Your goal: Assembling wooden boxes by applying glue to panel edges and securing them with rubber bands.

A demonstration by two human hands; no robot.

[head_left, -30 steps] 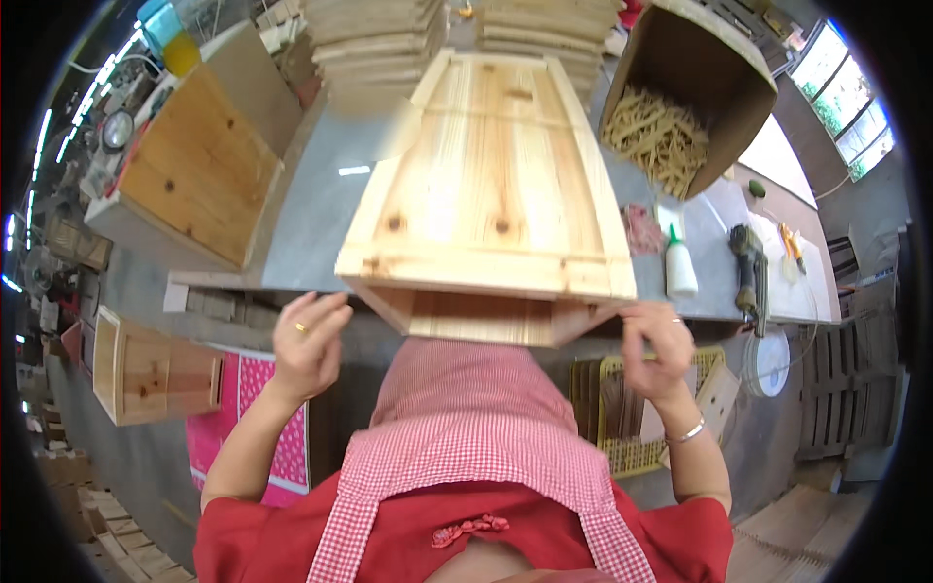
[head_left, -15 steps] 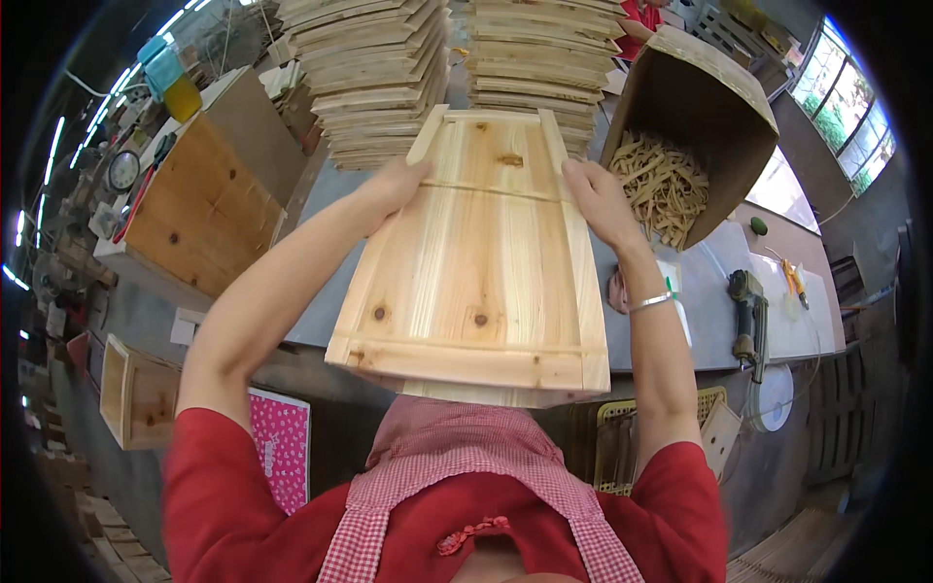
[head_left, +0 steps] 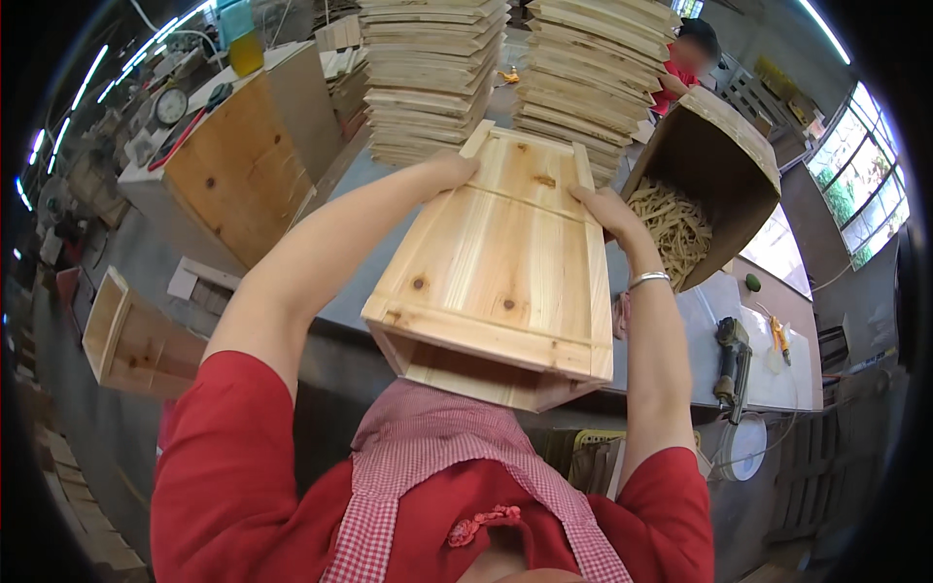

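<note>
A pale knotty wooden box (head_left: 486,253) lies in front of me on the worktable (head_left: 364,219), slightly tilted. Its near end faces me as an open hollow below the front frame strip. My left hand (head_left: 453,170) is closed on the far left edge, its fingers partly hidden beyond the side. At the far right edge my right hand (head_left: 606,209) grips the frame strip, thumb over the top. A thin line runs across the panel between the two hands; whether it is a seam or a band I cannot tell.
Two tall stacks of wooden panels (head_left: 432,87) stand behind the box. To the right, a tipped cardboard box (head_left: 729,185) holds pale strips (head_left: 671,228); nearer lies a nail gun (head_left: 731,360). A wooden cabinet (head_left: 233,170) is at the left. Another person (head_left: 680,73) works far right.
The wooden box has shifted a little right, and its near end has tipped up, showing more of the hollow. Both hands stay on its sides. The view has swung left.
</note>
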